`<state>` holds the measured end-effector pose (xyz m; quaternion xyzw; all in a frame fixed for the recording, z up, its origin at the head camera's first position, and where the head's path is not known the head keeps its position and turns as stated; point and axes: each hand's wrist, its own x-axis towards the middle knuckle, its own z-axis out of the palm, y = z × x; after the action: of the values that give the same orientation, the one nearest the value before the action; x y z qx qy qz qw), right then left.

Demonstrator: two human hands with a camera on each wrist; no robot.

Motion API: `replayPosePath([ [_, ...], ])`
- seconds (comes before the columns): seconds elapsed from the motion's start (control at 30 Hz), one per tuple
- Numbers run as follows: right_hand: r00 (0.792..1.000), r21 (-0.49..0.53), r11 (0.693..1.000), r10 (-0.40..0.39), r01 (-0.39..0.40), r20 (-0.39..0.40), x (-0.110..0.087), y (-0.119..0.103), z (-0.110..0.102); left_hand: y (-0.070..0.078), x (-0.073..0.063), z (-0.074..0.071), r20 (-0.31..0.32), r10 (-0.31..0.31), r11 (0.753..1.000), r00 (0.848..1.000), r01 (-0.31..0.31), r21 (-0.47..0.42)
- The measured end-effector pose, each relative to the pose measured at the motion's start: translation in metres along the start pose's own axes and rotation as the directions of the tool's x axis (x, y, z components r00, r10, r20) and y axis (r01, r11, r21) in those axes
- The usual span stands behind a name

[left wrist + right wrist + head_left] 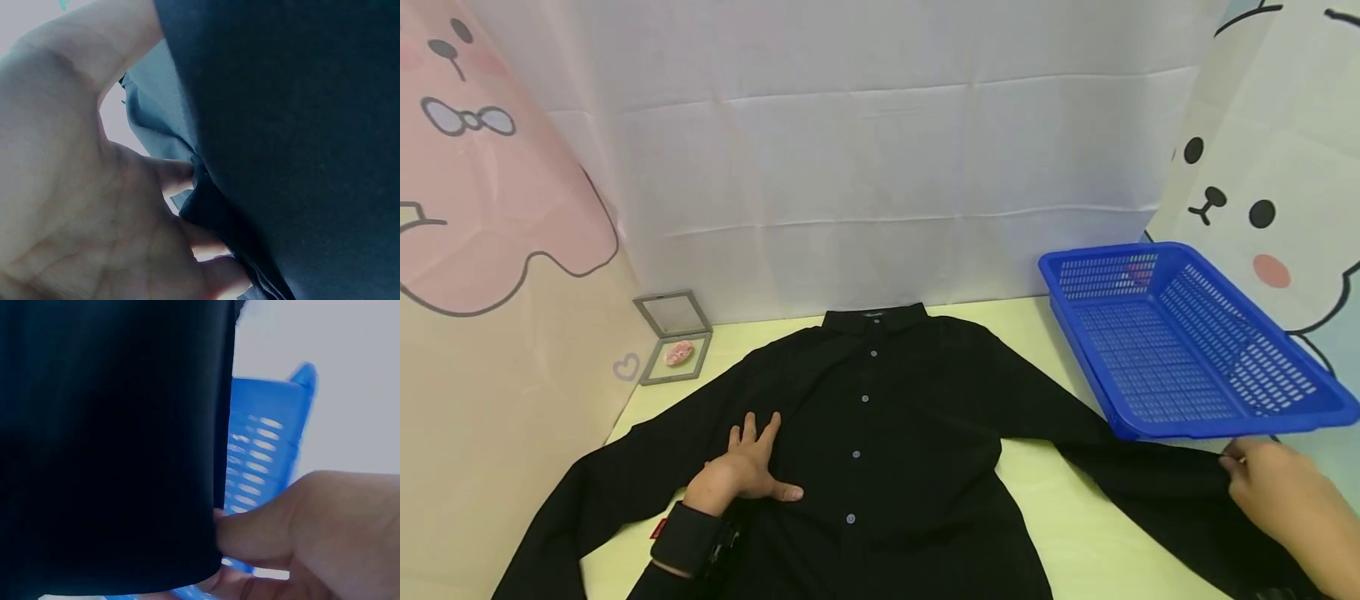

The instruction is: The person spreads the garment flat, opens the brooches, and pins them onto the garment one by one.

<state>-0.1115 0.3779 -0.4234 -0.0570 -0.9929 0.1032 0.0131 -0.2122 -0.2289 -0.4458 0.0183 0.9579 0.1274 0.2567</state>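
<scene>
A black button-up shirt [925,467] lies spread out on the pale yellow tabletop [1037,517], collar toward the back wall and buttons facing up. My left hand [741,472] rests with spread fingers on the shirt's chest, beside the left sleeve [625,475]. In the left wrist view, dark cloth [300,150] covers the fingertips. At the right, my right hand [1288,496] pinches the upper edge of the other sleeve [1165,483], just below the blue basket. The right wrist view shows the thumb [256,534] on the edge of the black cloth [112,450].
A blue plastic basket [1078,367] with perforated sides stands at the back right, close to the right sleeve. At the back left, a small grey hinged frame [706,354] stands open, with a pinkish oval object [679,353] in it. White cloth [865,167] hangs behind.
</scene>
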Motion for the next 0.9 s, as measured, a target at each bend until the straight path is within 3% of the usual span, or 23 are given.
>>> replayPosePath([
  [0.1,0.988,0.015,0.998,-0.053,0.056,-0.146,-0.006,-0.004,-0.007,0.001,0.0,-0.001,0.007,-0.003,1.0,1.0,0.003,-0.004],
  [0.23,0.941,-0.001,0.986,-0.16,0.168,-0.299,-0.014,-0.011,-0.014,0.001,0.0,-0.001,0.007,-0.003,1.0,1.0,0.003,-0.004],
  [0.3,0.924,-0.003,0.977,-0.205,0.215,-0.323,-0.02,-0.016,-0.015,0.0,0.001,0.0,0.009,-0.005,1.0,1.0,0.005,-0.005],
  [0.37,0.921,0.01,0.965,-0.248,0.263,-0.301,-0.028,-0.024,-0.015,-0.001,0.001,0.0,0.019,-0.011,1.0,1.0,0.011,-0.007],
  [0.43,0.93,0.064,0.945,-0.302,0.321,-0.209,-0.036,-0.033,-0.013,-0.002,0.001,0.0,0.026,-0.015,1.0,1.0,0.016,-0.006],
  [0.5,0.92,0.172,0.903,-0.384,0.393,-0.085,-0.042,-0.043,-0.008,-0.002,0.001,0.0,0.027,-0.017,1.0,0.999,0.017,-0.005],
  [0.53,0.899,0.241,0.871,-0.437,0.428,-0.018,-0.043,-0.047,-0.004,-0.003,0.001,0.0,0.027,-0.017,1.0,0.999,0.017,-0.004],
  [0.6,0.839,0.392,0.803,-0.53,0.45,0.123,-0.044,-0.053,0.008,-0.004,0.002,0.0,0.022,-0.015,1.0,1.0,0.015,-0.004],
  [0.67,0.769,0.517,0.751,-0.59,0.411,0.246,-0.044,-0.055,0.025,-0.004,0.003,0.001,0.017,-0.008,1.0,1.0,0.008,-0.008],
  [0.7,0.739,0.567,0.739,-0.599,0.363,0.309,-0.043,-0.052,0.037,-0.004,0.003,0.001,0.018,-0.008,1.0,1.0,0.008,-0.009],
  [0.73,0.711,0.605,0.735,-0.599,0.306,0.368,-0.043,-0.048,0.048,-0.005,0.004,0.002,0.019,-0.005,1.0,1.0,0.006,-0.011],
  [0.8,0.683,0.626,0.757,-0.558,0.186,0.472,-0.045,-0.039,0.065,-0.005,0.005,0.003,0.022,-0.004,1.0,1.0,0.004,-0.013],
  [0.87,0.675,0.601,0.792,-0.501,0.107,0.541,-0.049,-0.031,0.072,-0.005,0.005,0.003,0.02,0.0,1.0,1.0,0.001,-0.014],
  [0.9,0.685,0.566,0.819,-0.466,0.094,0.561,-0.051,-0.03,0.07,-0.006,0.005,0.003,0.02,-0.001,1.0,1.0,0.001,-0.013],
])
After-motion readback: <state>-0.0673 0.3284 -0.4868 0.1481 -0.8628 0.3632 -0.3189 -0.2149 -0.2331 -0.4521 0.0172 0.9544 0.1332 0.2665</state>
